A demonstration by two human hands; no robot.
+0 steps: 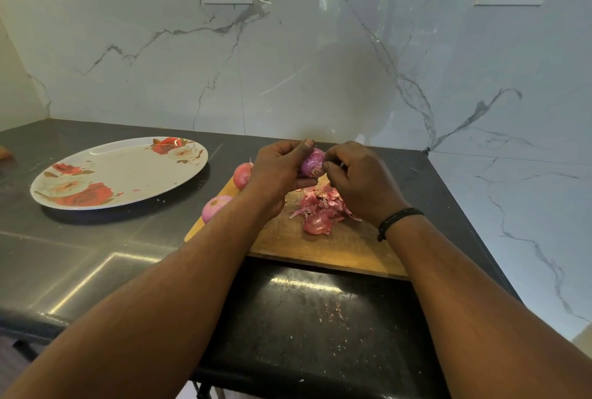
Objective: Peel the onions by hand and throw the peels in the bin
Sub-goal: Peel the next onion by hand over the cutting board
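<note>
both hands [320,174] grip onion [312,164], root end facing camera.

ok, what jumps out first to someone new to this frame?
Both hands meet mid-frame on a purple onion: left hand grips it, right hand picks at its skin. Under them a pile of pink peels lies on the wooden board. A flowered plate sits left on the dark counter.

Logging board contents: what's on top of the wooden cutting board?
On the cutting board: a pile of pink peels and two onions at its left edge. The hands hold a third onion above it. The forearms hide part of the board.
</note>
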